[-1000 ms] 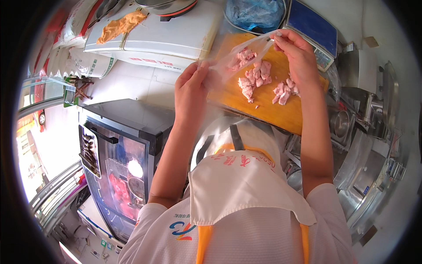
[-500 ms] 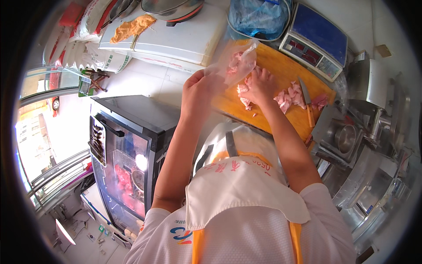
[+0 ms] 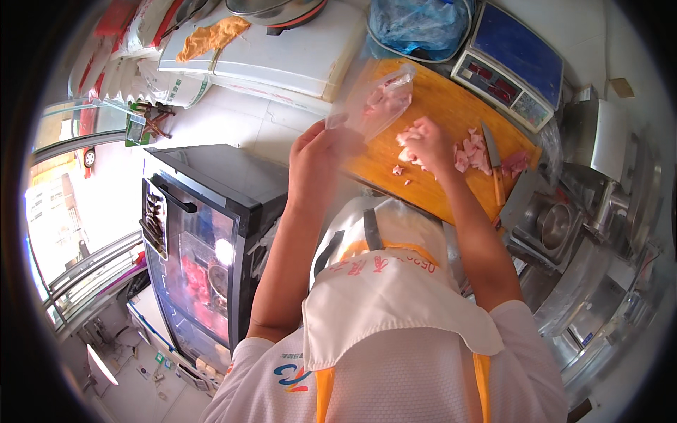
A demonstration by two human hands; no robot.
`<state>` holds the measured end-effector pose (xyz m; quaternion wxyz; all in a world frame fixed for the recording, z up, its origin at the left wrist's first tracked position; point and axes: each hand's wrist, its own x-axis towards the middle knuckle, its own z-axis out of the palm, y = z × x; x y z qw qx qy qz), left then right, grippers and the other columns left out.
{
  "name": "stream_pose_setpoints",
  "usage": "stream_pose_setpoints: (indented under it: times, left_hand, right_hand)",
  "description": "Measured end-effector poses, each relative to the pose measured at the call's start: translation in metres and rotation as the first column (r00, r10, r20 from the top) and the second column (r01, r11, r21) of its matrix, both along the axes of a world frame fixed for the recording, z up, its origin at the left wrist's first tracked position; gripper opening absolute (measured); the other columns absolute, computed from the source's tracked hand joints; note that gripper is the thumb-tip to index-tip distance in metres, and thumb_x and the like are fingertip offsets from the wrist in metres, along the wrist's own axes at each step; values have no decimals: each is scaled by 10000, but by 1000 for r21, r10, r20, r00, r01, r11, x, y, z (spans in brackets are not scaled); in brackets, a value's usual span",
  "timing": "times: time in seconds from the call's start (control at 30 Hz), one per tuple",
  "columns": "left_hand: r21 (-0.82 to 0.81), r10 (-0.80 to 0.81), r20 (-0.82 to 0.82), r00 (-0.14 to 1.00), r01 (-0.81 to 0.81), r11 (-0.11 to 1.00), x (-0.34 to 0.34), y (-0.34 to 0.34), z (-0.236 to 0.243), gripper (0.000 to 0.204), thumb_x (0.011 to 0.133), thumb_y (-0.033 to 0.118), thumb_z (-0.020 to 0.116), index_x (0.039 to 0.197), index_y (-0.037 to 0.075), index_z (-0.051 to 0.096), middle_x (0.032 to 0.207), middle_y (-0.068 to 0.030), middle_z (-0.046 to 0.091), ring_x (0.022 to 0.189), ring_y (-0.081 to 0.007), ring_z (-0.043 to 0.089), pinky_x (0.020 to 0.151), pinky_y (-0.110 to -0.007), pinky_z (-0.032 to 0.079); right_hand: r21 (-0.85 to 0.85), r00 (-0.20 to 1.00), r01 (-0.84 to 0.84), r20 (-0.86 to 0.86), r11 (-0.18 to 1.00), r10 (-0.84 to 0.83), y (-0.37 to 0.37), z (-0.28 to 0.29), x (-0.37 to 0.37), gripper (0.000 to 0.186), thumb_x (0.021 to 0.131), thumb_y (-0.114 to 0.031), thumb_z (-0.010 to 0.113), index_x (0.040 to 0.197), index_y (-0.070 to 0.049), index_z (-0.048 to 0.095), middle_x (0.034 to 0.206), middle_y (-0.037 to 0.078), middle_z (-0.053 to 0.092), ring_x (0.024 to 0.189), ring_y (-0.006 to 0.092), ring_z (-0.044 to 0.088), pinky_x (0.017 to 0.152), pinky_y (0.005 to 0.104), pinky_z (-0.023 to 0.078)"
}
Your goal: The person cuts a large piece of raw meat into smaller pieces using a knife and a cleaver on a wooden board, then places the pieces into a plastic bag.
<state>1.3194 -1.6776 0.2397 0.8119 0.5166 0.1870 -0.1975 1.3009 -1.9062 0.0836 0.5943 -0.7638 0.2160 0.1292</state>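
Holding clear bag (image 3: 377, 106) w/ left hand (image 3: 317, 151), right hand (image 3: 427, 144) on meat (image 3: 472, 151).

Person's wearing a white short-sleeved shirt (image 3: 395, 381) in a mesh-looking fabric, with a small swirly logo in blue, red and orange on the left chest. Orange panels run down the front on both sides. Over it there's a white bib apron (image 3: 395, 310) with a flap-like top edge, orange trim at the neckline, a line of red printed characters across it and a dark grey strap going up. Both forearms are bare, no gloves, watch or rings that I can make out.
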Motion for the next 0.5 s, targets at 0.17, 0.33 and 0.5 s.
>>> stream_pose_setpoints:
  times: [0.17, 0.33, 0.5]
  left_hand:
    - [46, -77, 172, 982, 70, 997, -10, -16, -14, 393, 1056, 85, 560, 1433, -26, 569, 894, -111, 725, 796, -178, 678, 796, -299, 544]
    - [144, -58, 247, 967, 23, 989, -21, -20, -24, 376, 1089, 101, 550, 1450, 9, 597, 851, -41, 677, 717, -125, 634, 717, -261, 500]
    - [341, -130, 358, 924, 0, 940, -28, -24, -31, 365, 1099, 104, 541, 1448, 40, 629, 848, 8, 633, 699, -76, 573, 667, -216, 456]
  right_hand:
    - [435, 983, 185, -66, 881, -174, -57, 68, -14, 314, 844, -49, 697, 1149, -44, 619, 935, 61, 668, 731, 156, 649, 485, 363, 522]
    - [741, 994, 110, -86, 662, -69, -36, 146, -6, 233, 933, -152, 669, 1133, -54, 599, 874, 75, 629, 693, 161, 619, 561, 329, 531]
    - [954, 944, 132, -204, 270, 260, 10, 82, 46, 232, 956, -160, 704, 1146, -83, 594, 1027, 102, 673, 844, 222, 694, 746, 355, 588]
